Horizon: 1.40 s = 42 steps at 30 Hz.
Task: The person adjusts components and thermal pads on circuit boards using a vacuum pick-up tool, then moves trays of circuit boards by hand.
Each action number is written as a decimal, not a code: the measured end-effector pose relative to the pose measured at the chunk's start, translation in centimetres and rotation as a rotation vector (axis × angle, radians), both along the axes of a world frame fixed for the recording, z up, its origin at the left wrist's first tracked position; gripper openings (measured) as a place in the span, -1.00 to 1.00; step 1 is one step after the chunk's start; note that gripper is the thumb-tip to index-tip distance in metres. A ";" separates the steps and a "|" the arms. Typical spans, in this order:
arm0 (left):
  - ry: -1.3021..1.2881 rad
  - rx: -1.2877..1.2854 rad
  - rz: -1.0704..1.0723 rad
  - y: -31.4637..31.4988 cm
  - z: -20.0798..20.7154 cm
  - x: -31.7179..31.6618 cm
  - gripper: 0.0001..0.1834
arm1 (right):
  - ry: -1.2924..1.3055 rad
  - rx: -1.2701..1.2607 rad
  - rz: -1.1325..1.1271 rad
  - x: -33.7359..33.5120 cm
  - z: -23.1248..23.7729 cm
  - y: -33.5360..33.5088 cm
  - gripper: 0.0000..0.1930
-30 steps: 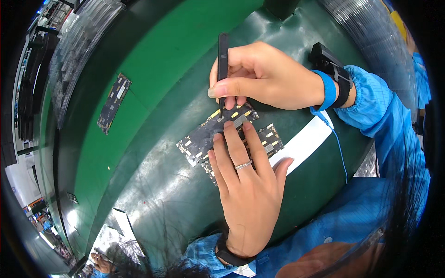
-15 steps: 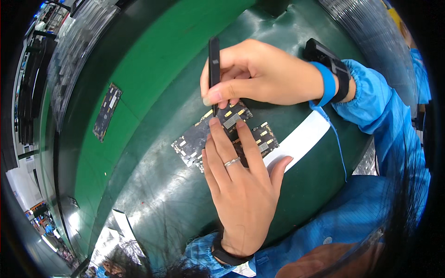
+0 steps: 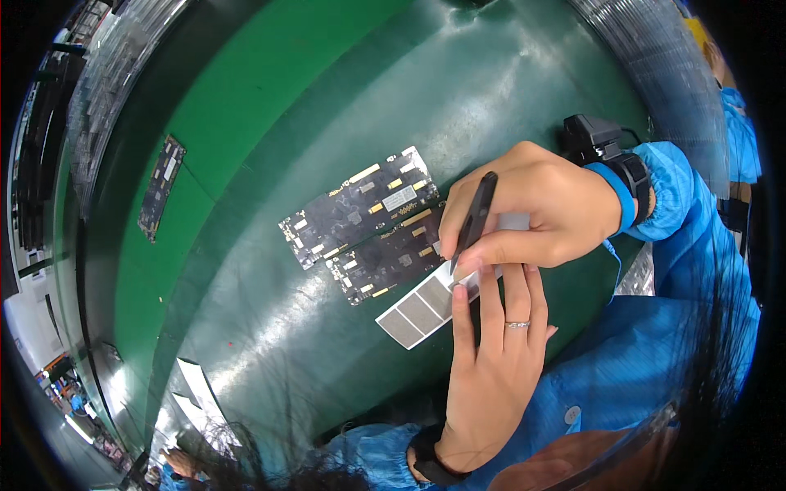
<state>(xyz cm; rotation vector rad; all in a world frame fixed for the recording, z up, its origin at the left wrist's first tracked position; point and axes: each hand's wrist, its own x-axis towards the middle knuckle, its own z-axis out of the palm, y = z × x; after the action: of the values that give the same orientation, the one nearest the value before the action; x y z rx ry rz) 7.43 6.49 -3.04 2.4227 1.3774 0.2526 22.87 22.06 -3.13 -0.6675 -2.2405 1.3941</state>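
My right hand [image 3: 536,204] pinches black tweezers [image 3: 477,211], their tip pointing down at a white strip of grey rectangular labels [image 3: 403,322]. My left hand [image 3: 495,352] lies with fingers stretched out over the right part of that strip, its index fingertip close to the tweezers' tip. Left of the hands, two dark circuit boards lie side by side: the upper board [image 3: 336,217] shows whole, with a grey label near its right end. The lower board [image 3: 381,260] is partly covered by my right hand at its right end.
Another circuit board [image 3: 162,188] lies on a bright green strip [image 3: 221,98] at the left. White paper pieces [image 3: 201,401] sit at the lower left. Stacked clear plastic trays [image 3: 626,74] stand at the upper right. A blue cord [image 3: 616,266] hangs from my right wrist.
Both hands have moved right and down, off the circuit boards and onto the label strip. The strip now lies further left with its grey labels showing. The tweezers stay in my right hand.
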 end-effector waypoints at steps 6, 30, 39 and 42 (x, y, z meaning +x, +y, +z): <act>0.067 0.009 0.011 -0.1 0.1 0.7 -0.22 | -0.032 -0.035 0.037 0.1 0.1 0.2 -0.80; -0.157 0.159 0.086 4.9 0.3 0.9 -0.34 | 0.101 -0.268 -0.254 1.0 0.1 7.1 -0.73; -0.063 0.148 0.246 6.9 -0.8 1.7 -0.16 | 0.076 -0.229 -0.290 1.9 0.3 6.9 -0.73; -0.039 0.143 0.248 7.0 -0.7 1.9 -0.14 | 0.071 -0.216 -0.294 1.9 0.4 7.1 -0.71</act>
<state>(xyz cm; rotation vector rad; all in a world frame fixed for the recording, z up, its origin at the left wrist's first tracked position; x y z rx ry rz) 9.37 13.52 -3.71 2.3402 1.6954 0.4718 24.80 29.19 -2.70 -0.9601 -1.8625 1.4928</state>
